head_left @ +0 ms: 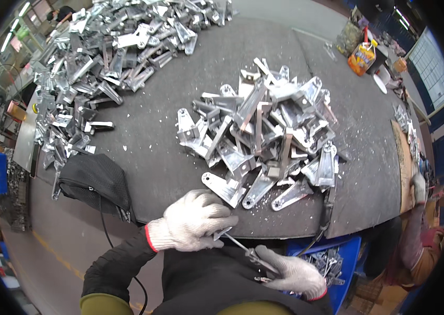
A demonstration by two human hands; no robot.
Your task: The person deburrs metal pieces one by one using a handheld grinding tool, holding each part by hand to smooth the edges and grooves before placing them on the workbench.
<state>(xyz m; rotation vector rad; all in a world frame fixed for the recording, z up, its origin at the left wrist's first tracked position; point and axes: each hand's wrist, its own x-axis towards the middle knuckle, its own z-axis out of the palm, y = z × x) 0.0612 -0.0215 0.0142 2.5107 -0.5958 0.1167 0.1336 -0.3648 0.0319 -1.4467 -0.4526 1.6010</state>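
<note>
At the table's near edge my left hand (195, 219), in a white glove with red trim, is closed around a small silver metal part (222, 232), mostly hidden by the fingers. To its right my gloved right hand (294, 273) grips a hand tool (253, 256) with a slim metal shaft. The shaft slants up to the left, its tip at or very near the part. I cannot tell the tool's exact kind. Just beyond my hands lies a heap of silver metal brackets (256, 126), with several long ones pointing toward me.
A larger bracket pile (117, 52) covers the far left of the dark table (153, 152). A black mesh bag (96, 181) lies at the left edge. A blue bin (352, 257) of metal parts stands lower right. An orange bottle (362, 59) stands far right; another person's gloved hand (419, 188) is beyond.
</note>
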